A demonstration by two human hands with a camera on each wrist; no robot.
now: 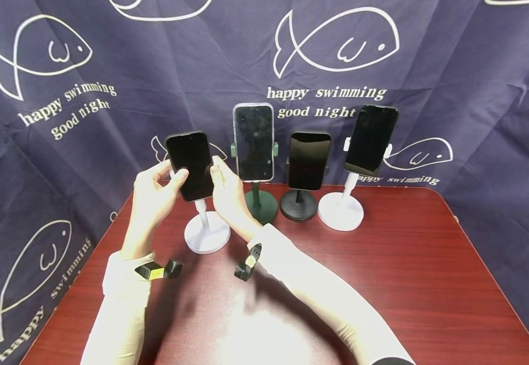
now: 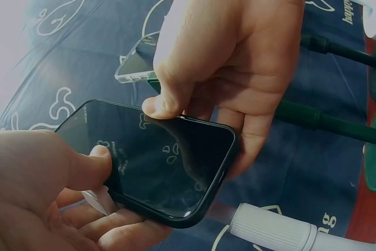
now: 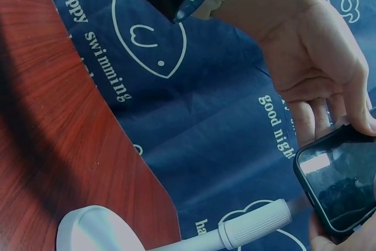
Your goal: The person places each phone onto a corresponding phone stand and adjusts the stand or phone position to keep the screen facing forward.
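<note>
A black phone (image 1: 191,165) with a dark screen sits upright, slightly tilted, at the top of a white phone stand (image 1: 207,234) on the left. My left hand (image 1: 152,195) grips its left side, thumb over the screen and fingers behind. My right hand (image 1: 231,197) holds the opposite side, thumb at the edge, fingers curling behind. In the left wrist view, a white clamp arm (image 2: 97,200) shows beside my left fingers. The stand's ribbed white post (image 3: 255,224) appears below the phone in the right wrist view. Most of the holder behind the phone is hidden.
To the right stand a green stand (image 1: 264,205) with a clear-cased phone (image 1: 254,142), a black stand (image 1: 298,205) with a phone (image 1: 309,161), and another white stand (image 1: 341,212) with a tilted phone (image 1: 371,139). A blue fish-print cloth (image 1: 227,61) hangs behind the red-brown table (image 1: 410,263).
</note>
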